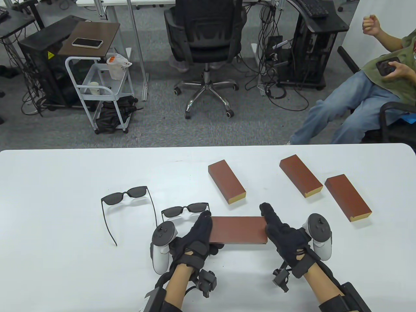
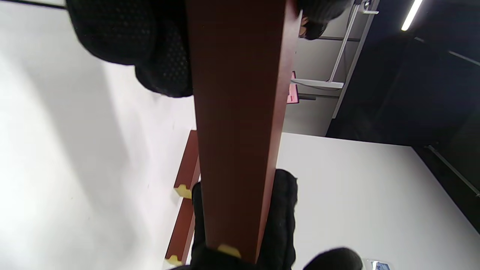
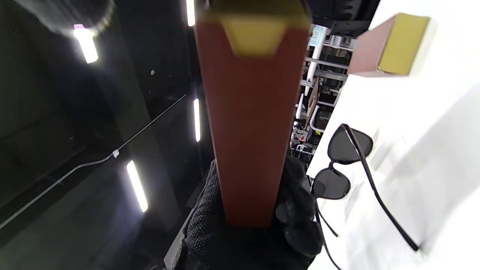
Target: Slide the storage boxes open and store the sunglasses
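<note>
A brown box is gripped at its two ends by the left hand and the right hand, above the white table. One pair of sunglasses lies just behind the box's left end; another pair lies farther left. Three more boxes lie behind and to the right of it.

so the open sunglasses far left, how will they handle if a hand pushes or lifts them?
Sunglasses: probably light, with thin dark frames. Both arms are unfolded and long, so a push on one arm would likely pivot them rather than slide them straight. The arms look slender and may flex. They lie flat on the white table, so rolling seems unlikely.
</note>
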